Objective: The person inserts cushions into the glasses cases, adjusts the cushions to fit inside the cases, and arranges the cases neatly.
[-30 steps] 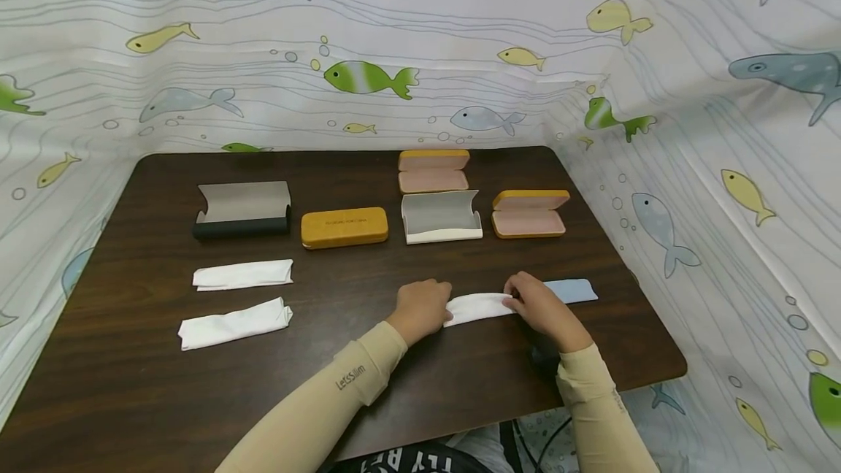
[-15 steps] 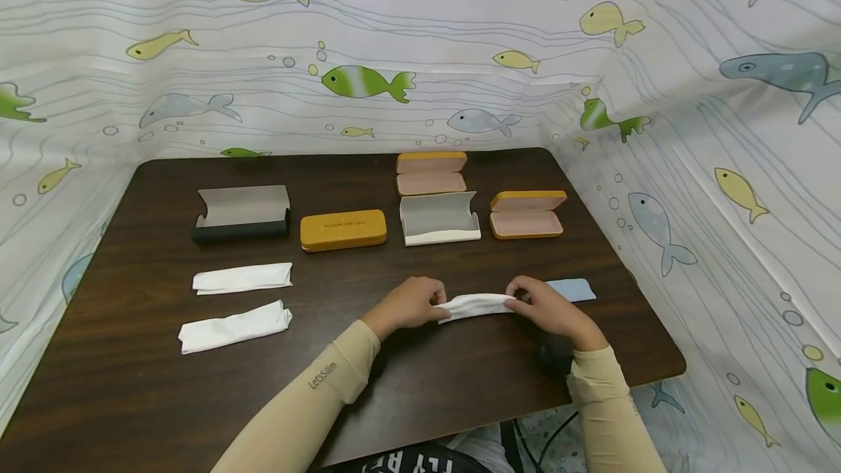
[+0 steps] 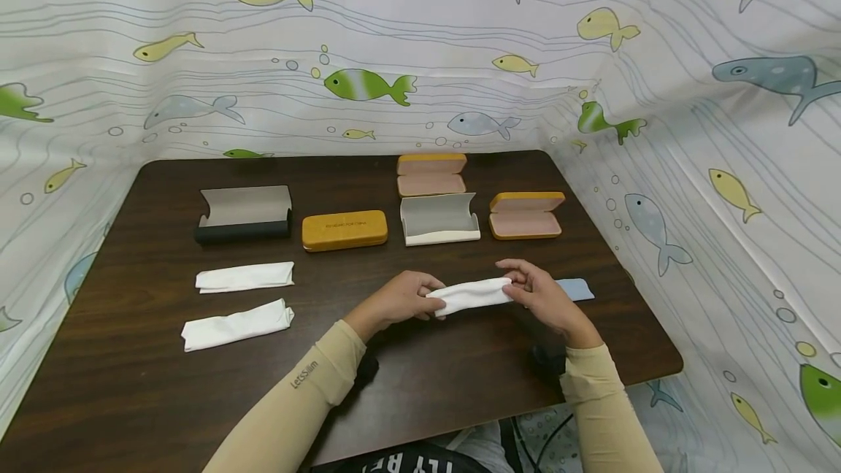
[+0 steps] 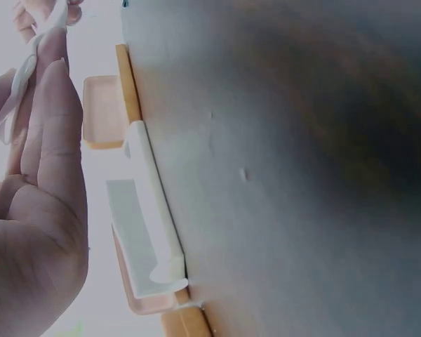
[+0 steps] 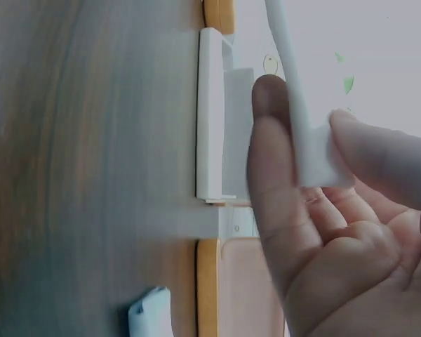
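Between my two hands a folded white cloth [image 3: 471, 295] is stretched into a strip, held above the table. My left hand [image 3: 398, 301] pinches its left end between thumb and fingers; the left wrist view shows the cloth's edge [image 4: 21, 88] there. My right hand [image 3: 542, 300] pinches the other end, and in the right wrist view the thumb and forefinger press on the cloth [image 5: 312, 151]. A folded light-blue cloth [image 3: 575, 289] lies on the table behind my right hand, partly hidden by it.
Two folded white cloths lie at the left, one [image 3: 245, 277] behind the other [image 3: 238, 325]. Along the back of the table [image 3: 158, 261] stand an open black case [image 3: 243, 228], a closed yellow case [image 3: 344, 231], an open white case [image 3: 442, 221] and two open yellow cases [image 3: 431, 175] [image 3: 526, 216].
Both hands have lifted the white cloth off the table. The left hand has drifted left with its end, and the right hand's fingers have spread a little.
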A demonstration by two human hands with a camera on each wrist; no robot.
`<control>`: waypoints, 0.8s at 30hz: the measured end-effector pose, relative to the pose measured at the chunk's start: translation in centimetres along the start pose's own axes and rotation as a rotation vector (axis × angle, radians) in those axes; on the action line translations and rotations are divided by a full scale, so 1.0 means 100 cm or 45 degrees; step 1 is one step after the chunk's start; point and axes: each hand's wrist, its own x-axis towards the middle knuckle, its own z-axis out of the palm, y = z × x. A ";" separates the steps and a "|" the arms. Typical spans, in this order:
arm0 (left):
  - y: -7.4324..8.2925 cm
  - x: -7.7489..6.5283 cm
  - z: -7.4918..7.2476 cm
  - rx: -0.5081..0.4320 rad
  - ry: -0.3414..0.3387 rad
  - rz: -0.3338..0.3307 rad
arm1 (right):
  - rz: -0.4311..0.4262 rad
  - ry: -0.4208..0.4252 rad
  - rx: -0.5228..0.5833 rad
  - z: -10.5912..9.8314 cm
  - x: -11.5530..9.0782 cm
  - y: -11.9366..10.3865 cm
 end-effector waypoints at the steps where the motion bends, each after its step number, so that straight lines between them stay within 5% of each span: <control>1: 0.000 0.000 -0.001 -0.007 -0.001 0.001 | -0.006 -0.010 0.026 0.001 0.000 0.000; 24: -0.009 0.002 -0.033 -0.249 0.058 -0.147 | 0.236 -0.078 0.278 0.013 0.027 -0.008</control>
